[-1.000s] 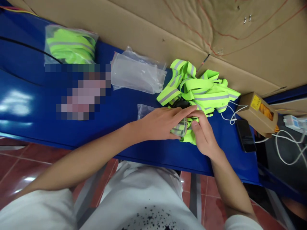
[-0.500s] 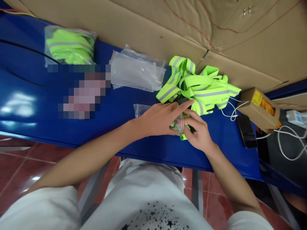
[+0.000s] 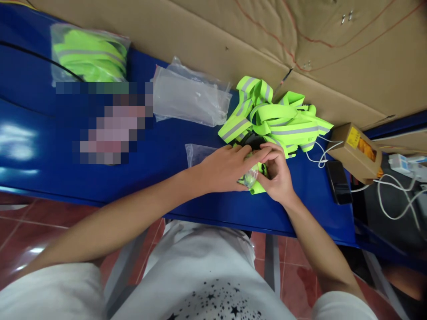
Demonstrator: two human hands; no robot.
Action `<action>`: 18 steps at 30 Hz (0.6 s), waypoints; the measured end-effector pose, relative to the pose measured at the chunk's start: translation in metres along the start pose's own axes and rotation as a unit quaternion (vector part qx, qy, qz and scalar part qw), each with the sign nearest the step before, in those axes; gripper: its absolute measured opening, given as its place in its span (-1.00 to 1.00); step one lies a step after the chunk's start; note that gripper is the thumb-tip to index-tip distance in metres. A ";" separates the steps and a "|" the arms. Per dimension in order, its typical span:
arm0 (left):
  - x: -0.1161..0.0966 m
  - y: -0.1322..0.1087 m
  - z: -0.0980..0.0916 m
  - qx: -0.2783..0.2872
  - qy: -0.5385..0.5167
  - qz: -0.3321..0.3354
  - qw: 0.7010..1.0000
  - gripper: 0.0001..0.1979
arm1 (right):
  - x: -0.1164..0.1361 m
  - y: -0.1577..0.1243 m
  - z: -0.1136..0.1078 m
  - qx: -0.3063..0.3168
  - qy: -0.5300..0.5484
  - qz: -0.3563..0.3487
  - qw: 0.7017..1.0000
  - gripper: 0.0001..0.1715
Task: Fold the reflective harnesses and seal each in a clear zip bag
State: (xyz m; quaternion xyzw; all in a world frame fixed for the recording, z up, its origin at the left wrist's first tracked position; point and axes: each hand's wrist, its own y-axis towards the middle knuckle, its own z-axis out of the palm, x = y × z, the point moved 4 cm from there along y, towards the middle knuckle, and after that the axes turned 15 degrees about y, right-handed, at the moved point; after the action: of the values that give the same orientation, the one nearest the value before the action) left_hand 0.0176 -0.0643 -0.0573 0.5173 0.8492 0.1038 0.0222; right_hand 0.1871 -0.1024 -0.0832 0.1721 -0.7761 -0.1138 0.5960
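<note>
My left hand [image 3: 224, 168] and my right hand [image 3: 277, 172] meet on the blue table [image 3: 140, 178], both closed on a folded neon-green reflective strap [image 3: 256, 178] that sits partly inside a clear plastic bag [image 3: 200, 153]. The left fingers press the bundle from above; the right fingers pinch it from the right side. Just behind the hands lies a loose heap of neon-green reflective straps [image 3: 280, 122] with grey stripes.
A stack of empty clear bags [image 3: 190, 95] lies behind at centre. A bagged green strap bundle [image 3: 88, 55] sits at far left. A black phone [image 3: 337, 182], a small cardboard box [image 3: 358, 149] and white cables [image 3: 393, 195] lie right. Cardboard [image 3: 267, 40] lines the back.
My right hand has curled its fingers up over the folded strap and drawn closer to the left hand. The bundle is squeezed tighter between both hands.
</note>
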 end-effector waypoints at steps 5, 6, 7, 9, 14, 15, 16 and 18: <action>0.004 0.000 -0.003 -0.034 0.000 -0.018 0.999 -0.25 | 0.005 0.004 -0.006 -0.016 0.019 0.026 0.999 -0.27; 0.006 0.000 -0.004 -0.045 -0.001 -0.023 0.999 -0.30 | 0.006 0.005 -0.009 0.005 0.018 0.044 0.999 -0.20; 0.007 0.000 -0.006 -0.057 -0.003 -0.029 0.998 -0.35 | 0.007 0.006 -0.011 0.026 0.016 0.058 0.998 -0.16; 0.009 -0.001 -0.010 -0.084 -0.008 -0.042 0.996 -0.40 | 0.010 0.006 -0.016 0.048 0.014 0.069 0.996 -0.14; 0.009 -0.002 -0.015 -0.123 -0.026 -0.047 0.991 -0.40 | 0.019 0.007 -0.019 0.047 0.010 0.059 0.997 -0.23; 0.009 -0.002 -0.015 -0.125 -0.032 -0.046 0.991 -0.40 | 0.021 0.007 -0.018 0.047 0.005 0.063 0.997 -0.25; 0.009 -0.001 -0.016 -0.125 -0.039 -0.048 0.990 -0.39 | 0.024 0.007 -0.019 0.043 0.001 0.063 0.997 -0.27; 0.011 -0.001 -0.017 -0.123 -0.064 -0.065 0.988 -0.34 | 0.031 0.007 -0.023 0.021 -0.001 0.055 0.998 -0.31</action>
State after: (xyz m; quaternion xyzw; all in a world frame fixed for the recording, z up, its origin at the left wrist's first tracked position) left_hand 0.0087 -0.0578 -0.0399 0.4602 0.8586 0.1724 0.1462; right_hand 0.2009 -0.1076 -0.0472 0.1415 -0.7870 -0.0642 0.5971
